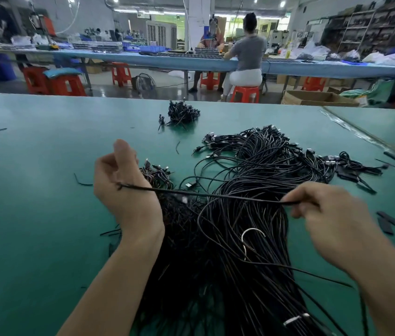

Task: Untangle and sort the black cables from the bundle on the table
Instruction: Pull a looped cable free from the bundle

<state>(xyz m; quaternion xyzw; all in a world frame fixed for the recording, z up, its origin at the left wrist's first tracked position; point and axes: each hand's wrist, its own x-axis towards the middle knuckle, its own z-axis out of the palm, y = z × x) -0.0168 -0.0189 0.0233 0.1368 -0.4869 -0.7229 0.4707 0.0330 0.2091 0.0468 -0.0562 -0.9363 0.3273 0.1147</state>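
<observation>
- Black cables point(240, 275) lie in one thick bundle point(203, 299) on the green tabletop point(33, 214), directly under both hands. One strand point(215, 195) is stretched taut just above it.
- Right hand point(332, 221), blurred, pinches one end of the strand between its fingertips.
- Left hand point(123, 185) is curled, apparently round the bundle's connector end. The strand's other end lies across the heel of this hand.
- To do this step well, I judge the left hand should anchor the bundle firmly while the right draws the strand out sideways and steadily. Any loop that catches should be lifted clear, not tugged.
- Count: two hands and one taut strand.
- Three cable heaps: the bundle, a fanned heap point(276, 154) to its right, and a small pile point(183, 112) farther off.
- One metal hook point(249, 238) lies on the bundle.
- Cables within each heap, and the loose black scraps point(390, 219), are too many to count.
</observation>
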